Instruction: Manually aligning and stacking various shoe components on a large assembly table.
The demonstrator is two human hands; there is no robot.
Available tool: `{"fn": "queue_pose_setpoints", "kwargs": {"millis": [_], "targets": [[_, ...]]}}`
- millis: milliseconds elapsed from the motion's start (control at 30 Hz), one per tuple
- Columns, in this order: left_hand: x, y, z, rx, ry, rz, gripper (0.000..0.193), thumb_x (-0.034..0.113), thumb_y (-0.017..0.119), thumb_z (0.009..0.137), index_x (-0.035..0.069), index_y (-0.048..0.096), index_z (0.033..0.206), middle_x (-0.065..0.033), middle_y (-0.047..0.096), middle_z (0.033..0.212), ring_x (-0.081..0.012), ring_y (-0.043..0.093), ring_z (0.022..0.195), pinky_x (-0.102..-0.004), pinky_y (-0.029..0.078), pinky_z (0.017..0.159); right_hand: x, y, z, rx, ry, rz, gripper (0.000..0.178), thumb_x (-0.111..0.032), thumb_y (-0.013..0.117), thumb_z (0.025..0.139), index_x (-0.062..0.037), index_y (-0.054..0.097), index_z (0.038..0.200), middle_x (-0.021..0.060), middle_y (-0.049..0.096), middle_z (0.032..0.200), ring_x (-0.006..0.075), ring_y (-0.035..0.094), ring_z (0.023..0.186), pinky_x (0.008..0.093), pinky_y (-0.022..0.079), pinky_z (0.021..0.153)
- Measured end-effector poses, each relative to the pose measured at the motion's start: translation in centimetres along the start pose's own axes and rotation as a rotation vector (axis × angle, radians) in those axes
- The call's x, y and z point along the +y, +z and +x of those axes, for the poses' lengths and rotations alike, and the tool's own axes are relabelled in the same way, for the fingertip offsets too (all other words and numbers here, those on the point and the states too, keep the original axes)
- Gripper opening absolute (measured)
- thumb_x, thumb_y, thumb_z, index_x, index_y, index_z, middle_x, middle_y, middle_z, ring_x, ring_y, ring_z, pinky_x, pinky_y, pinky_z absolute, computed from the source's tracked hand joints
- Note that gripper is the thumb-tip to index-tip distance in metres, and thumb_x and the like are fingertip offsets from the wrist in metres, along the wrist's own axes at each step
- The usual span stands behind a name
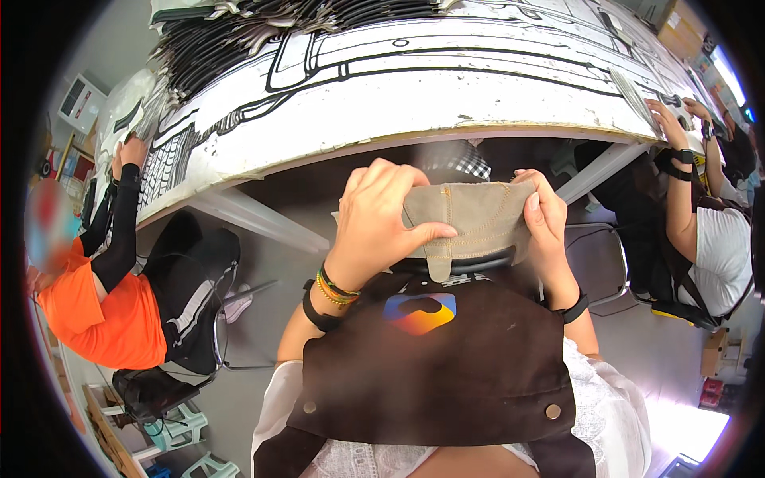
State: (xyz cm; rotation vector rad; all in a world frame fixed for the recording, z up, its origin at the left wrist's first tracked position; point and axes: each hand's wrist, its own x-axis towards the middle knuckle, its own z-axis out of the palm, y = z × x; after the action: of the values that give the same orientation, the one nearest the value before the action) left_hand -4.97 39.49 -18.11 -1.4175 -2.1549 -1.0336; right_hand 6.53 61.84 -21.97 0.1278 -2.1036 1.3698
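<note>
Between my hands, just in front of the table's near edge and above my dark apron, is a khaki stitched fabric piece (482, 215). Yellow stitching runs over it, a small tab hangs from its lower side, and a black band shows under it. My left hand (378, 211) grips its left end, with the thumb lying across the front face. The right end is pinched by my right hand (547, 219), thumb in front. The fingers behind the fabric are hidden.
Ahead stretches a white table (398, 103) with black line drawings. Thick stacks of black-edged pieces (231, 48) lie at its far left. A person in an orange shirt (111, 311) sits at left, another in a light shirt (721, 255) at right. Stools (179, 426) stand lower left.
</note>
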Motion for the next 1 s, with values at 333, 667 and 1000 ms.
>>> {"fn": "queue_pose_setpoints", "kwargs": {"millis": [333,667,1000], "targets": [[-0.2,1.0,-0.9,-0.115,-0.197,-0.131,0.028,0.023,0.076,0.078,0.002,0.057,0.078,-0.0079,0.054,0.07,-0.0238,0.051,0.065,-0.0311,0.04,0.063,0.0,-0.5,0.2,0.013,0.054,-0.153,0.033,-0.031,0.046,0.1,0.0011,0.052,0.092,0.013,0.051,0.083,0.0308,0.049,0.086,0.0361,0.04,0.091],[-1.6,0.3,-1.2,0.331,-0.576,-0.2,0.026,0.022,0.06,0.097,-0.001,0.063,0.086,0.0008,0.042,0.059,-0.0043,0.035,0.058,-0.0237,0.032,0.049,0.6,0.4,0.4,0.471,-0.151,-0.425,0.052,-0.02,0.062,0.09,-0.0022,0.039,0.133,0.0185,0.042,0.139,0.0303,0.041,0.13,0.0407,0.03,0.11],[-2.2,2.5,-2.6,0.356,-0.668,-0.9,0.03,0.024,0.047,0.104,-0.001,0.062,0.097,0.0001,0.063,0.088,-0.0037,0.052,0.079,-0.0209,0.043,0.074,-1.4,2.1,-0.2,-0.229,0.309,0.396,0.071,-0.045,0.056,0.095,0.0023,0.035,0.144,0.015,0.055,0.129,0.0178,0.053,0.113,0.032,0.039,0.099]]}}
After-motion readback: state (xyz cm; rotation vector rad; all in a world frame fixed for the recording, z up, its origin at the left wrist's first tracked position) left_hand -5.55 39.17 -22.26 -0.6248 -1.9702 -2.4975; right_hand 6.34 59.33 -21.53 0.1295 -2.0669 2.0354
